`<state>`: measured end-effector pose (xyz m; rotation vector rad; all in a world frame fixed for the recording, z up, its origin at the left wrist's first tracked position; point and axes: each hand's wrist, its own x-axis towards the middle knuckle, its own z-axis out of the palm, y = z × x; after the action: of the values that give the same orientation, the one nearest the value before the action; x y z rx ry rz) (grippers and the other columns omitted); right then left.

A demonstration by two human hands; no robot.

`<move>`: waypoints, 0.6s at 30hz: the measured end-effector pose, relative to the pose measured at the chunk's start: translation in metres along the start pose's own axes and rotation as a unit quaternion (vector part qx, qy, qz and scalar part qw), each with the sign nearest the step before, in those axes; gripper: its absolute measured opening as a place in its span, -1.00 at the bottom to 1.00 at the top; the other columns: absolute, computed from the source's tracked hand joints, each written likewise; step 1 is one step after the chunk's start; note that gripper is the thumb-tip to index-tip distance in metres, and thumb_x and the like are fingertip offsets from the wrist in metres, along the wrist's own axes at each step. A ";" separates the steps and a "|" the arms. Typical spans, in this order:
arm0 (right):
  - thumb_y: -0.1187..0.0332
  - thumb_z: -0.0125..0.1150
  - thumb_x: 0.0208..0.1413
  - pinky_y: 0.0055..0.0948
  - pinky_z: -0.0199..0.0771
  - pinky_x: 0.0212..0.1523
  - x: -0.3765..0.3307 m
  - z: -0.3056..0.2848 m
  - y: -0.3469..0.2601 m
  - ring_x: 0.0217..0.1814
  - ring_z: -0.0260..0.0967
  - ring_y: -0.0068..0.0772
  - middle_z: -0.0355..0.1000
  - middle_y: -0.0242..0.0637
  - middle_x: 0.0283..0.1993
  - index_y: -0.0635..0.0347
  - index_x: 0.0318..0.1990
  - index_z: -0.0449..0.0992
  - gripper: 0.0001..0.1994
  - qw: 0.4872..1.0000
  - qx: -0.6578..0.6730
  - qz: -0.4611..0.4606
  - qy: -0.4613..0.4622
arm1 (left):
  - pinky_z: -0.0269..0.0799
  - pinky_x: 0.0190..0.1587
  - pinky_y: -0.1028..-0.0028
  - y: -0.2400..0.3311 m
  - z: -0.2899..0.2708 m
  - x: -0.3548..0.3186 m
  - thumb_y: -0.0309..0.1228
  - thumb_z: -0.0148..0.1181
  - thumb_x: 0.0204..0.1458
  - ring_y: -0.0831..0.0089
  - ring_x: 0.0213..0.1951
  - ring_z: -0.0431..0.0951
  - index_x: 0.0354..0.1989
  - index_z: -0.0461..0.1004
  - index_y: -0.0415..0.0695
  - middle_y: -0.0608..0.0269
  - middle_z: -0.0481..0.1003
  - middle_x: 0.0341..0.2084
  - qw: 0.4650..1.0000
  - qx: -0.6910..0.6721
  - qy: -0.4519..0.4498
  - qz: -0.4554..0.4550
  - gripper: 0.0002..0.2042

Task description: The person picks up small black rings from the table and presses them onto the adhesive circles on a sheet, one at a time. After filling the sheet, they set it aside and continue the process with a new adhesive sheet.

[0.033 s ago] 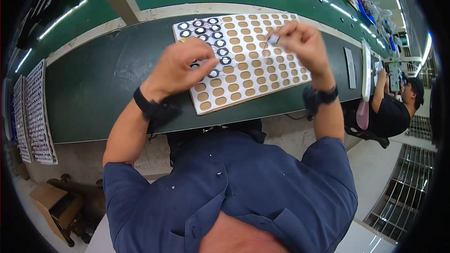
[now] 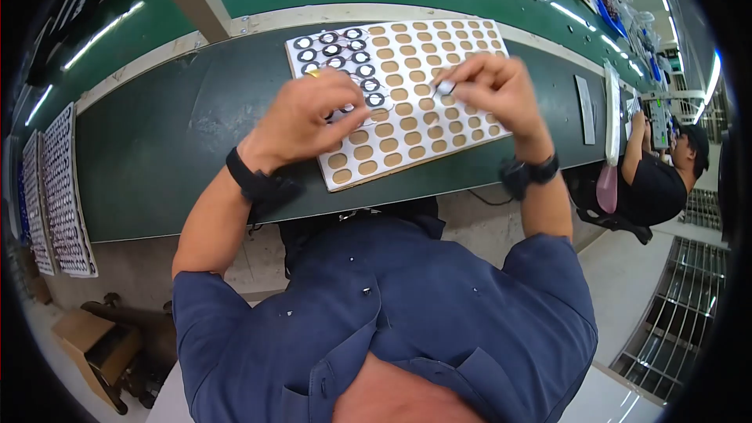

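Observation:
A white tray board [image 2: 427, 135] with rows of oval cut-outs lies on the bench. Its left columns carry small round black parts [image 2: 359, 56] with white centres and thin wires. Over the lower left of the board is my left hand [image 2: 309, 113], fingers curled and thumb near the fingertips; whatever they pinch is too small to make out, and some parts below are hidden. My right hand [image 2: 498, 92], slightly blurred, hovers above the board's right half. Its fingertips pinch a small white-faced part [image 2: 445, 88] with a dark edge.
The dark green bench top [image 2: 157, 157] has a pale raised rim along its back. Filled boards [image 2: 66, 188] stand at the far left. A flat grey strip [image 2: 584, 111] lies right of the board, near a long white piece [image 2: 611, 117]. At the right sits another person [image 2: 654, 180].
My right hand has come left and slightly lower, bringing the small white-faced part toward my left hand. The left hand has barely moved.

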<state>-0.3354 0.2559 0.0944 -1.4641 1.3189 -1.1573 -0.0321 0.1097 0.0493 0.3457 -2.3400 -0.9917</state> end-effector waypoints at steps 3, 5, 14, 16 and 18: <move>0.57 0.44 0.13 -0.56 0.56 -0.07 -0.026 0.043 -0.004 0.15 0.65 -0.42 0.65 -0.33 -0.37 0.29 -0.16 0.66 -0.86 0.997 -0.071 0.029 -0.024 | 0.52 -0.18 0.31 0.004 0.016 -0.001 -0.47 0.42 0.11 0.31 -0.16 0.59 -0.41 0.61 -0.20 0.35 0.68 -0.19 0.989 0.000 -0.108 0.100 -0.89; 0.56 0.44 0.13 -0.50 0.60 -0.06 -0.027 0.055 0.003 0.13 0.65 -0.38 0.67 -0.29 -0.30 0.27 -0.18 0.66 -0.87 0.989 -0.143 0.037 -0.029 | 0.52 -0.16 0.29 0.001 0.019 0.000 -0.49 0.43 0.07 0.28 -0.15 0.59 -0.44 0.62 -0.17 0.37 0.68 -0.18 0.980 0.041 -0.123 0.149 -0.90; 0.48 0.42 0.12 -0.23 0.64 0.07 -0.012 0.074 0.038 0.03 0.61 -0.08 0.66 -0.14 -0.02 0.28 -0.20 0.63 -0.87 0.899 -0.371 -0.231 -0.015 | 0.51 -0.07 0.26 0.005 0.015 0.002 -0.43 0.40 0.06 0.25 -0.14 0.54 -0.49 0.64 -0.15 0.37 0.65 -0.18 0.967 0.131 -0.091 0.198 -0.87; 0.48 0.42 0.13 -0.24 0.64 0.07 -0.008 0.078 0.039 0.04 0.61 -0.10 0.66 -0.15 -0.02 0.28 -0.19 0.63 -0.87 0.891 -0.381 -0.247 -0.007 | 0.51 -0.08 0.26 0.004 0.014 0.000 -0.43 0.41 0.06 0.25 -0.13 0.55 -0.51 0.61 -0.16 0.35 0.65 -0.17 0.972 0.122 -0.090 0.177 -0.85; 0.49 0.43 0.11 -0.25 0.65 0.05 -0.008 0.081 0.041 0.03 0.62 -0.11 0.66 -0.16 -0.01 0.26 -0.17 0.65 -0.85 0.892 -0.380 -0.245 -0.003 | 0.51 -0.09 0.25 0.004 0.014 -0.001 -0.44 0.43 0.07 0.23 -0.12 0.57 -0.54 0.56 -0.18 0.33 0.65 -0.14 0.981 0.106 -0.087 0.134 -0.80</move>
<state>-0.2666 0.2599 0.0352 -2.4784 1.5334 -0.9547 -0.0391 0.1206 0.0436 0.0203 -2.5740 -0.6697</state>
